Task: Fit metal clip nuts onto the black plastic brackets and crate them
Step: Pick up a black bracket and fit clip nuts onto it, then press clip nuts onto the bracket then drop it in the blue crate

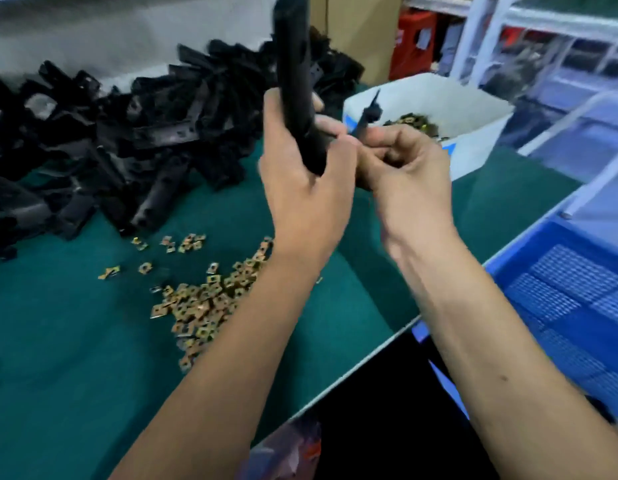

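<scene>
My left hand (300, 188) grips a long black plastic bracket (297, 81) and holds it upright above the table. My right hand (408, 174) is curled beside it and pinches the bracket's lower arm (368, 116), which sticks out to the right. Whether a clip nut sits between the fingers cannot be told; the frame is blurred. Loose brass-coloured clip nuts (203, 299) lie scattered on the green table. A big pile of black brackets (127, 133) covers the table's back left.
A white bin (474, 112) with more clip nuts stands at the back right. A blue mesh crate (570, 289) sits lower, off the table's right edge. The green mat (75, 358) ends at a white edge near me. Shelving stands behind.
</scene>
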Tool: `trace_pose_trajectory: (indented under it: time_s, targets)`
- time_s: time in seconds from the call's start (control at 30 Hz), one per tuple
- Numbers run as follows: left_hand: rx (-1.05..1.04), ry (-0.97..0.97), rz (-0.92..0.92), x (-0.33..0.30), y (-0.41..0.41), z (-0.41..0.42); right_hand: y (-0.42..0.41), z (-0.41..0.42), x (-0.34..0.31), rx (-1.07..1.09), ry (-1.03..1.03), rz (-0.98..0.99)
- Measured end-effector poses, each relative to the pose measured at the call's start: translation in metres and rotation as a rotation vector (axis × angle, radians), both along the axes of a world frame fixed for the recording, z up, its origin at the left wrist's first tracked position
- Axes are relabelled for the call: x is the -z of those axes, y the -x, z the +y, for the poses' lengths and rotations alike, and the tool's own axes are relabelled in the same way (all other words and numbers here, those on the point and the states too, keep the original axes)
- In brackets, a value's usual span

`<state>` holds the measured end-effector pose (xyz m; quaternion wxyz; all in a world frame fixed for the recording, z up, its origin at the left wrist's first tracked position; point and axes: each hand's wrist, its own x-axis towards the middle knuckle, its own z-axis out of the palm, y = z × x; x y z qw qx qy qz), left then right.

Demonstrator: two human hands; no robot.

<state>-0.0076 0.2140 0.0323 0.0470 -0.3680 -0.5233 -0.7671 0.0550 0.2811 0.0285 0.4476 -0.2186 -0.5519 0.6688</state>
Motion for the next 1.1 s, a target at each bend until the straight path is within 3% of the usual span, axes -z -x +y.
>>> trace_pose_trajectory:
  time_s: [0.13, 0.27, 0.43, 0.57, 0.63, 0.77, 0.97, 1.1]
  targets:
    - [0.217, 0.187, -0.038, 0.004, -0.09, 0.084, -0.101, 0.066, 0.018, 0.216, 0.023, 0.055]
    - [0.533, 0.519, -0.118, 0.052, -0.189, 0.141, -0.194, 0.105, 0.072, 0.413, 0.205, 0.052]
    - [0.747, 1.097, -0.129, 0.146, -0.245, 0.174, -0.29, 0.13, 0.175, 0.625, 0.486, -0.36]
    - [0.907, 1.371, -0.273, 0.196, -0.242, 0.166, -0.329, 0.125, 0.239, 0.582, 0.66, -0.644]
    - [0.929, 1.458, -0.257, 0.206, -0.233, 0.164, -0.335, 0.125, 0.251, 0.538, 0.659, -0.77]
    - [0.827, 1.386, -0.143, 0.201, -0.228, 0.168, -0.342, 0.138, 0.25, 0.685, 0.589, -1.013]
    - [0.756, 1.142, 0.044, 0.155, -0.215, 0.183, -0.315, 0.15, 0.205, 0.854, 0.345, -0.998]
    - [0.719, 0.878, -0.04, 0.11, -0.188, 0.173, -0.266, 0.145, 0.147, 0.887, 0.094, -0.856]
